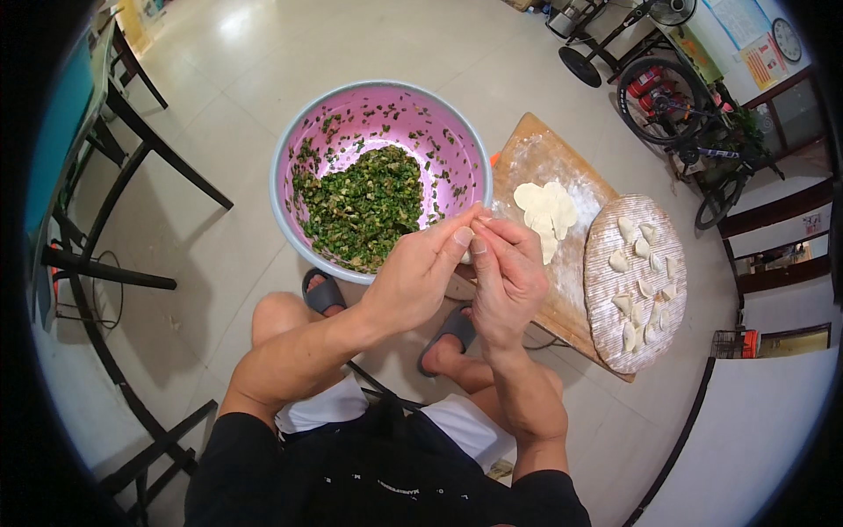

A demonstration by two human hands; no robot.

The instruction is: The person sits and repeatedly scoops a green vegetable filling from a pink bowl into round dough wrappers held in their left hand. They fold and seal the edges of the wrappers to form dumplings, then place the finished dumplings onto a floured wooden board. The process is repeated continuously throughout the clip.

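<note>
My left hand (420,270) and my right hand (511,274) meet just past the near right rim of a pink basin (299,145). Their thumbs and fingertips pinch together on a dumpling (466,258); only a pale bit of it shows between the hands. Chopped green filling (362,204) is heaped in the basin, with flecks stuck to its walls. To the right, round dough wrappers (546,209) overlap on a floured wooden board (524,145). A round ridged tray (606,303) lies over the board's right side, bearing several folded dumplings (618,261).
Dark chair legs (132,158) and a table edge stand at the left. A bicycle (665,101) leans at the far right near a wall clock (786,40). My slippered feet (325,292) rest on the tiled floor below the basin.
</note>
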